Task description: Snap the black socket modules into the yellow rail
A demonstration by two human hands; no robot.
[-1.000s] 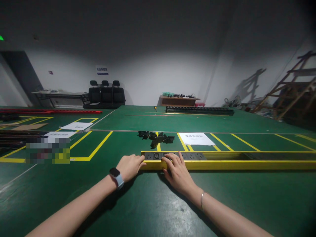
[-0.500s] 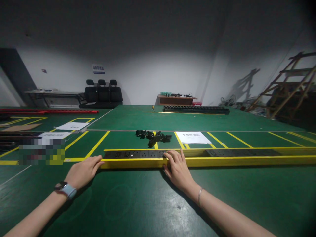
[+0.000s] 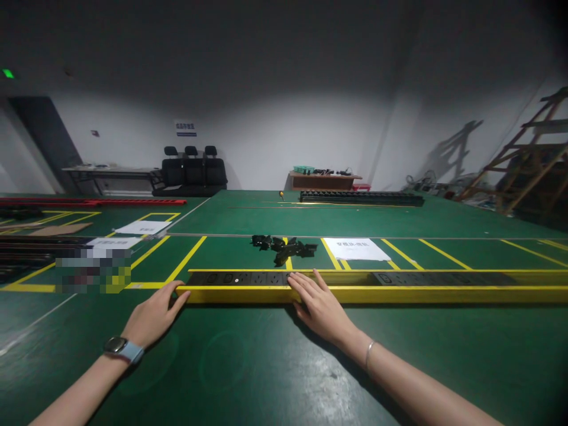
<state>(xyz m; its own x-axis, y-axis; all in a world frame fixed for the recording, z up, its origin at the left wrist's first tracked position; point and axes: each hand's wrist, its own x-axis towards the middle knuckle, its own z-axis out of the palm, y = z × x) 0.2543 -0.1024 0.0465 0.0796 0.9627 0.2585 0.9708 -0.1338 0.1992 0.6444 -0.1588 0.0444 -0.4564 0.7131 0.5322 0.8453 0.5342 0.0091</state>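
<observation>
A long yellow channel (image 3: 248,296) lies across the green table, running out of view at the right. Black socket modules (image 3: 260,278) sit inside it on the left, and another black socket strip (image 3: 426,278) sits further right. At the channel's left end, my left hand (image 3: 153,313) holds the corner, thumb in front and fingers curled behind. My right hand (image 3: 317,305) grips the channel near the right end of the left modules. Its fingers lie over the modules and the thumb is at the front wall, partly hidden.
Behind the channel lie several small black parts (image 3: 284,248) in a pile and a white paper sign (image 3: 357,249). Yellow tape lines mark the table. Dark rails (image 3: 26,254) lie at the left, and a black slotted rack (image 3: 361,198) lies at the far side.
My view has shifted slightly left. The channel sits a little further left against the table markings. My right fingers have flattened over the modules, and my left thumb and fingers have spread slightly.
</observation>
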